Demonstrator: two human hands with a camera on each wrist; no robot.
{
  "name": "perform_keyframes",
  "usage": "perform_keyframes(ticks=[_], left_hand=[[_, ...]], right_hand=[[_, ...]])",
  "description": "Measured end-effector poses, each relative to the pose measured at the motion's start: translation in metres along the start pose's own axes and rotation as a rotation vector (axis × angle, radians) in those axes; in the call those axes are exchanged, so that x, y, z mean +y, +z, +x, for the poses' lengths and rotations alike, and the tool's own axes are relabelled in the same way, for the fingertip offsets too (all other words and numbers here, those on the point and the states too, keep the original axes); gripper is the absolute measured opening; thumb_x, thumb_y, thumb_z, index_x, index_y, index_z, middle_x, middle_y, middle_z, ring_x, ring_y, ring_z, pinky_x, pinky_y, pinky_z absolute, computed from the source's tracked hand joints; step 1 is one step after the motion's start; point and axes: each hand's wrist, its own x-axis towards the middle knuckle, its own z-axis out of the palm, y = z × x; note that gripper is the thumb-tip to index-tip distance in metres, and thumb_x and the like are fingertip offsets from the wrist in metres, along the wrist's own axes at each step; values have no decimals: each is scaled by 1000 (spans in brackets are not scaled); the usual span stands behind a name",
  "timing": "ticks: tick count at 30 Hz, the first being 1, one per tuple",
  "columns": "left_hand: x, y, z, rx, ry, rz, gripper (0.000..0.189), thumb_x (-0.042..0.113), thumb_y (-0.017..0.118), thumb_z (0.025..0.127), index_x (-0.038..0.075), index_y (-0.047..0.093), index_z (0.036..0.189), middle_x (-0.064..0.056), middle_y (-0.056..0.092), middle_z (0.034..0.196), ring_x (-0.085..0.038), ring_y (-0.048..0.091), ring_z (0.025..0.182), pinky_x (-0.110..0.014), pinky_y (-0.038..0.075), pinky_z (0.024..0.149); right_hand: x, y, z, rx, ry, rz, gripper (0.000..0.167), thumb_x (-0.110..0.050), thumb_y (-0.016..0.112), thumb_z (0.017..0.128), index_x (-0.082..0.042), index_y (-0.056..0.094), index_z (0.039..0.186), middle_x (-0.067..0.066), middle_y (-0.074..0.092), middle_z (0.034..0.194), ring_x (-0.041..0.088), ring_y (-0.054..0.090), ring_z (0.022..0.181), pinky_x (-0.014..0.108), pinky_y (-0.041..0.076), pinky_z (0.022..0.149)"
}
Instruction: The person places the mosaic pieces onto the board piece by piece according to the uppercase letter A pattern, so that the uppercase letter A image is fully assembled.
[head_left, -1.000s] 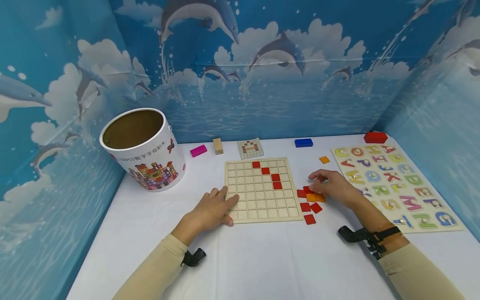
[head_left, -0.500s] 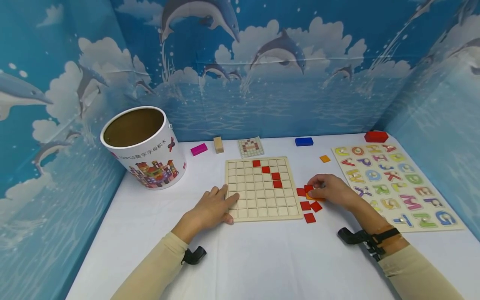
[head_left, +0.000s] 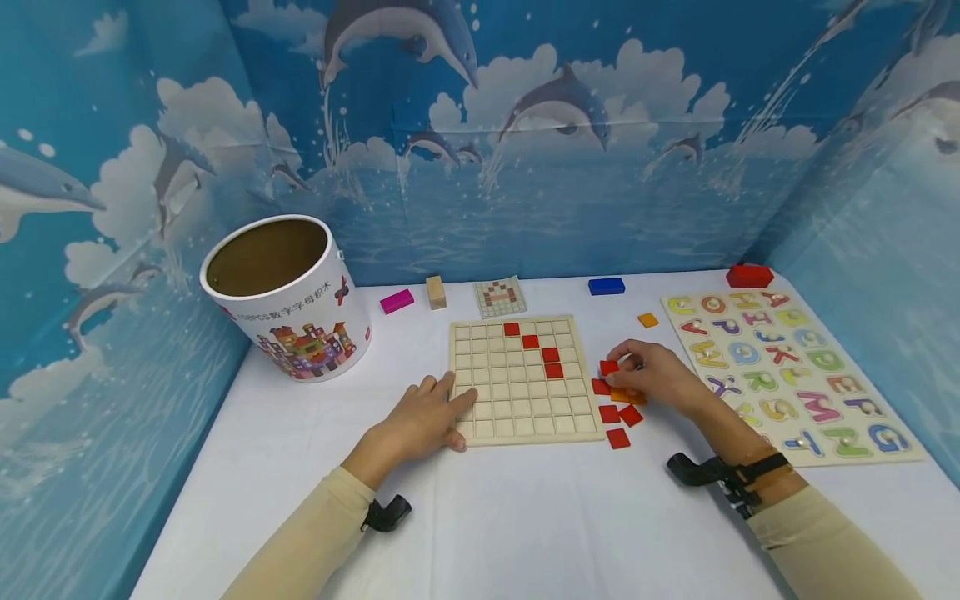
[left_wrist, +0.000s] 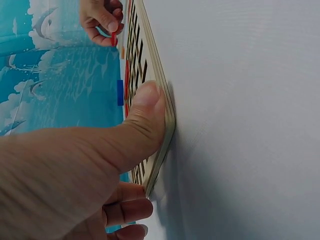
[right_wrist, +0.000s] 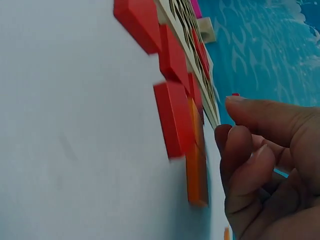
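A pale wooden grid board (head_left: 525, 408) lies on the table, with several red square tiles (head_left: 551, 355) set in its upper cells. My left hand (head_left: 420, 421) rests at its front left corner, index finger extended over the cells. In the left wrist view its thumb (left_wrist: 142, 107) lies along the board's edge. Right of the board, my right hand (head_left: 652, 375) pinches a red tile (head_left: 609, 367) between thumb and fingertips, just above the loose pile. Beneath and in front of that hand lie more red tiles (head_left: 618, 438) and orange tiles (head_left: 628, 397), partly covered by the fingers.
A small pattern card (head_left: 500, 297) lies behind the board, near a plain wooden block (head_left: 436, 292), a magenta block (head_left: 397, 301) and a blue block (head_left: 607, 286). A large white bucket (head_left: 300, 333) stands at left. An alphabet puzzle board (head_left: 810, 383) lies at right.
My right hand has taken hold of a red tile from the pile and shifted it slightly up and left, towards the board. The left hand stays in place.
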Motion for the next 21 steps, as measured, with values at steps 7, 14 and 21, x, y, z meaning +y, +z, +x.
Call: perform_keyframes(ticks=[7,14,21], left_hand=[[2,5,0,-4,0,1,80,46,73,86,22,44,156,-25,32,161,-38,38,137,-54,36,108],[-1,2,-3,3,1,5,81,46,73,86,21,43,157,-25,32,161,-38,39,136,-55,36,107],[-1,1,-2,8,7,-2,81,47,72,86,21,43,157,-25,32,161,-39,38,138,-55,35,108]], right_hand=[[-16,33,2,-45,-32,64,32,-19,74,93,-9,63,121,10,58,91,23,56,66,29,48,56],[-36,56,7,-43,-114,27,25,-13,76,91,-9,65,113,6,58,85,21,55,68,29,46,58],[-43,60,10,-22,-144,-67,23,-13,77,90,-10,66,109,3,57,80,19,52,72,30,43,62]])
